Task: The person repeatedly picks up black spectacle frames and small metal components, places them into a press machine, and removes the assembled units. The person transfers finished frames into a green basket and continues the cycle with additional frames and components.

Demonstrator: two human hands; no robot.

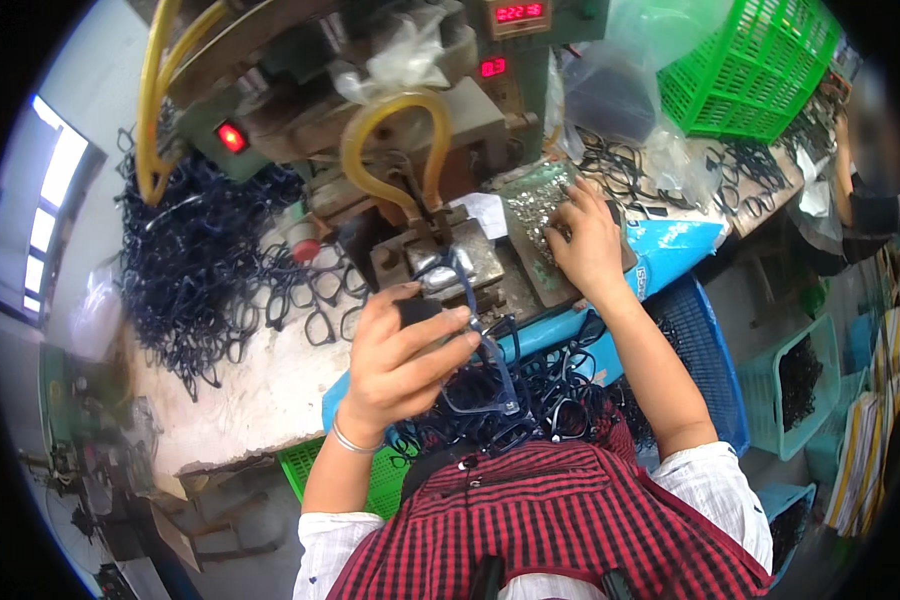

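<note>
Left hand (402, 350) gripping dark blue plastic spectacle frame (480, 365) above blue plastic basket (715, 360) full of frames, right hand (588, 240) fingers spread on tray of small metal parts (530, 205), grasp unclear.

Eyewear workshop, press machine (410, 150), heaped dark spectacle frames (200, 250), plastic crates (750, 70)

The person wears a red-and-black checked apron (560, 520) over a white shirt with sleeves (715, 485) rolled above the elbows. A thin silver bangle (348, 440) circles the left wrist. Both forearms are bare below the sleeves.
</note>
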